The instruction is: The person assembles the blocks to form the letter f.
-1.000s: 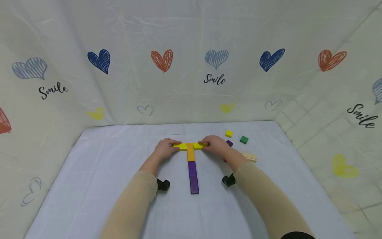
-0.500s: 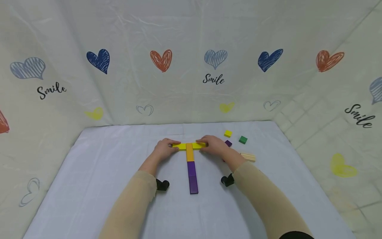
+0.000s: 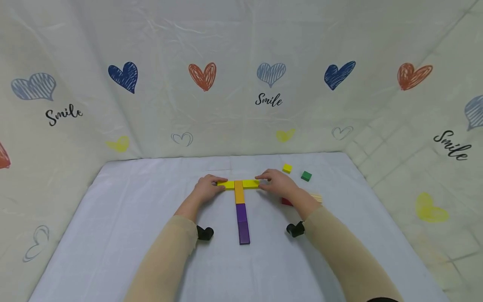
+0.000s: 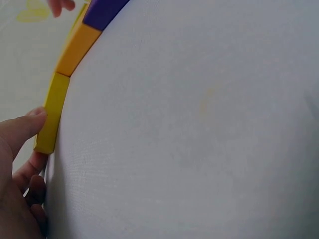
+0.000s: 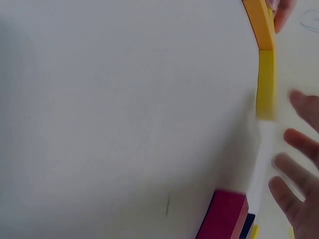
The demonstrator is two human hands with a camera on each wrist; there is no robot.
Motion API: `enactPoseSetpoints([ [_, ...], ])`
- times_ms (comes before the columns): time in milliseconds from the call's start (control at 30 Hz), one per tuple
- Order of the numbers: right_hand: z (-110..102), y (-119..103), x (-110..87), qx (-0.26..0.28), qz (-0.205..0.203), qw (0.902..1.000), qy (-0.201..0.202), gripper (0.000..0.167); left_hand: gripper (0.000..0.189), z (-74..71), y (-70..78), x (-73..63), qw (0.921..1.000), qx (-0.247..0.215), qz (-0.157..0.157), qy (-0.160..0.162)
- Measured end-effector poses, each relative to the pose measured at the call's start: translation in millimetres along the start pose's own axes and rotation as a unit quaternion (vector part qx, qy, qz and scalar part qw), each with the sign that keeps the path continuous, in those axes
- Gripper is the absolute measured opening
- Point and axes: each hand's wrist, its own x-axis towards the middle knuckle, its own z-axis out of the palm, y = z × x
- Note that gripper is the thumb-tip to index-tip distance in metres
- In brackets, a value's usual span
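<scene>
On the white cloth, blocks lie in a T shape. Two purple blocks (image 3: 241,212) and an orange block (image 3: 239,193) make the stem. A left yellow block (image 3: 228,185) and a right yellow block (image 3: 250,184) flank the orange block's far end. My left hand (image 3: 206,188) pinches the outer end of the left yellow block between thumb and fingers, as the left wrist view confirms. Beside the right yellow block is my right hand (image 3: 278,183), its fingers spread; in the right wrist view a gap separates those fingers (image 5: 294,172) from the block.
A small yellow block (image 3: 287,168) and a green block (image 3: 306,176) lie at the back right. A red block (image 3: 286,201) and a ridged pale wooden piece (image 3: 318,198) are partly hidden by my right forearm. A heart-printed cloth wall (image 3: 234,117) rises behind the table.
My right hand has let go of the right yellow block and shifted right, now covering the small purple block. The left hand keeps its pinch, and the T arrangement looks the same.
</scene>
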Motion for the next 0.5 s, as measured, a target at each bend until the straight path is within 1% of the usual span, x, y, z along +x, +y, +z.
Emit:
enactPoseSetpoints([
  [100,-4.2,7.8,-9.6,0.002,0.000,1.0000,0.004,0.036,0.031,0.4,1.1,0.4,1.0000,0.002,-0.001,-0.001],
  [300,-14.8,26.2,-33.9,0.000,-0.013,0.9999,0.005,0.036,0.031,-0.2,3.1,-0.1,1.0000,0.005,-0.001,0.001],
  [500,-23.7,46.7,-58.7,0.006,0.002,0.9999,-0.009,0.034,0.031,-0.3,3.4,-1.5,1.0000,0.001,0.002,0.004],
])
